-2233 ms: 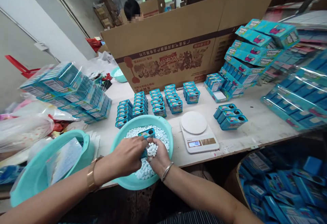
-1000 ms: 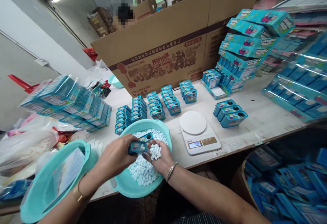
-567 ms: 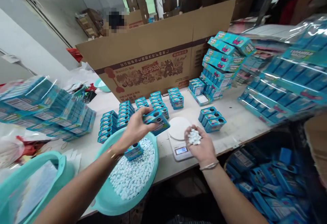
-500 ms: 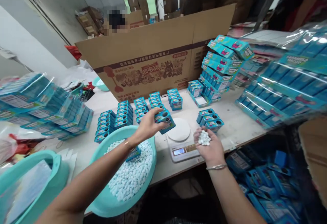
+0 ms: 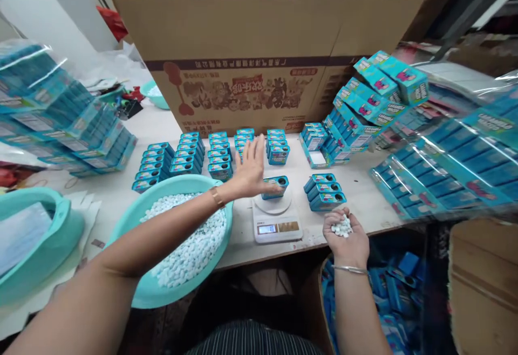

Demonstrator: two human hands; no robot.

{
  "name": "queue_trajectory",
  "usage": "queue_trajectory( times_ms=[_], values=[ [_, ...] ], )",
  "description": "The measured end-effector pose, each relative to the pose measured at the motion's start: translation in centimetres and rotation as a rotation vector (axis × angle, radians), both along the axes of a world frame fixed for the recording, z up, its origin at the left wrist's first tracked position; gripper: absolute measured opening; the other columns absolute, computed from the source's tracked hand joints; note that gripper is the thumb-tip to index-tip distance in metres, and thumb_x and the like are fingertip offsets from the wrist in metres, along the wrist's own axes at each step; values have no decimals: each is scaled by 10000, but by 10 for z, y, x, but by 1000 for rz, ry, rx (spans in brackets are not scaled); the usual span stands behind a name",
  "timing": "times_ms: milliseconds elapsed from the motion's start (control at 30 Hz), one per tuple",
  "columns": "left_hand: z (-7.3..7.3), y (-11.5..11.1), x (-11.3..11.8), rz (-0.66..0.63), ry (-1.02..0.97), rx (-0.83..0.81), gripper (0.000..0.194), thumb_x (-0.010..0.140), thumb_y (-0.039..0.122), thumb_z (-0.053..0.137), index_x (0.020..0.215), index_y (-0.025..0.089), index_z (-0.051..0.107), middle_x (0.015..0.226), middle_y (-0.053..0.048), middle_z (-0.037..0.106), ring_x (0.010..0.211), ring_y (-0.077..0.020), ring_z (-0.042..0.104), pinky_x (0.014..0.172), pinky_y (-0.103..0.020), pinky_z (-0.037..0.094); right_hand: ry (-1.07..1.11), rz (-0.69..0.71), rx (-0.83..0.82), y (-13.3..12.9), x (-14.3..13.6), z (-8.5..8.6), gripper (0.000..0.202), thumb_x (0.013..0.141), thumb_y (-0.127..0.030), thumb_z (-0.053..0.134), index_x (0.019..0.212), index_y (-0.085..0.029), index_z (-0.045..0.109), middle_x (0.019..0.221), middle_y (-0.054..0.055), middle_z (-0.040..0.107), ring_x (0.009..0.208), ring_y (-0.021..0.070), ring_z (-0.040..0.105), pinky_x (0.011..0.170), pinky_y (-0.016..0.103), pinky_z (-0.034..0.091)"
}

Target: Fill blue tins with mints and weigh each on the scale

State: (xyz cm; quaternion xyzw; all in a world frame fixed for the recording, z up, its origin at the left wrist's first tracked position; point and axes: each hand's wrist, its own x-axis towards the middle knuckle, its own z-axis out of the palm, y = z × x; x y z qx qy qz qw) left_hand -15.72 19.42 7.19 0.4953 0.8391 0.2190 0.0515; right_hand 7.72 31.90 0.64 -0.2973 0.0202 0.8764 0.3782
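Note:
A small blue tin (image 5: 278, 195) stands on the round plate of a white kitchen scale (image 5: 289, 235). My left hand (image 5: 247, 174) is at its left, fingers spread, with the thumb over the tin's top; whether it touches, I cannot tell. Cupped palm up, my right hand (image 5: 351, 244) holds a small heap of white candy pieces (image 5: 342, 226). Three blue tins (image 5: 327, 199) stand just beyond that hand. Partly behind my left forearm, a turquoise basin (image 5: 140, 295) contains many more white pieces (image 5: 194, 252).
Several rows of blue tins (image 5: 186, 155) stand behind the basin. A printed cardboard sheet (image 5: 259, 31) rises at the back. Stacked display boxes (image 5: 364, 104) and wrapped packs (image 5: 453, 166) are at right, more wrapped packs (image 5: 60, 117) at left. A carton of blue tins (image 5: 388, 301) sits below the table edge.
My left hand has set the tin on the scale and opened its fingers. The right hand still holds its pieces, slightly farther right in view. The camera has tilted down.

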Motion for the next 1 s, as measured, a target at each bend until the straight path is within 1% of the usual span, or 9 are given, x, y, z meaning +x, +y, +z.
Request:
queue_trajectory(
  times_ms=[67, 133, 300, 500, 667, 767, 867, 933, 1000],
  values=[
    [10, -15, -11, 43, 8, 73, 1383, 580, 682, 753, 1502, 185, -151, 1594, -225, -33, 1451, -454, -62, 1132, -654, 24, -45, -15, 25, 4, -5, 0, 166, 797, -109, 406, 804, -201, 545, 651, -29, 559, 526, 72, 558, 522, 191, 531],
    [13, -30, -19, 64, 11, 89, 1363, 596, 715, 721, 1502, 194, -154, 1592, -222, -9, 1448, -466, -44, 1126, -665, 32, -84, -34, 28, 7, -10, -1, 155, 801, -112, 414, 798, -198, 543, 656, -30, 574, 535, 75, 571, 568, 213, 556],
    [-2, -49, -29, 96, 21, 75, 1321, 625, 690, 719, 1511, 213, -137, 1581, -226, 68, 1442, -483, 13, 1107, -697, 76, -7, -31, -34, 13, -15, -4, 135, 823, -130, 410, 794, -187, 528, 648, -25, 544, 532, 73, 545, 521, 188, 526],
    [-9, -43, -26, 93, -25, -9, 1294, 636, 607, 757, 1519, 190, -91, 1581, -236, 83, 1450, -469, 17, 1104, -698, 89, 90, 80, 118, 16, -16, -11, 84, 786, -124, 484, 807, -201, 510, 645, -41, 498, 507, 73, 491, 430, 157, 430],
    [-12, -32, -18, 23, -54, -22, 1249, 641, 560, 774, 1521, 205, -37, 1582, -226, 117, 1460, -439, 23, 1113, -685, 88, 84, 97, 127, 20, -25, -7, 82, 799, -126, 469, 799, -203, 498, 635, -42, 485, 463, 75, 444, 389, 162, 365],
    [-17, -19, -8, -11, -47, -70, 1194, 650, 526, 780, 1517, 170, 41, 1573, -235, 164, 1462, -426, 62, 1114, -679, 104, 93, 126, 171, 22, -33, -7, 79, 808, -130, 476, 800, -206, 496, 638, -42, 492, 475, 78, 452, 396, 165, 366],
    [-27, -1, 2, -78, -22, -126, 1048, 665, 474, 786, 1471, 112, 222, 1489, -248, 355, 1425, -415, 233, 1118, -654, 145, 89, 128, 191, 20, -43, -5, 83, 814, -132, 467, 799, -205, 504, 634, -43, 497, 481, 76, 449, 411, 160, 385],
    [-35, 11, 6, -101, -63, -165, 814, 712, 425, 756, 1369, 104, 400, 1308, -217, 564, 1298, -385, 458, 1095, -592, 266, 94, 133, 186, 17, -50, -3, 83, 816, -136, 464, 791, -203, 507, 631, -43, 496, 482, 69, 442, 419, 152, 395],
    [-39, 18, 8, -87, -156, -170, 550, 762, 379, 703, 1229, 143, 534, 1090, -140, 686, 1086, -330, 625, 984, -477, 427, 93, 130, 164, 13, -54, 1, 81, 821, -146, 460, 784, -199, 508, 625, -43, 497, 476, 65, 436, 420, 145, 397]
  ],
)
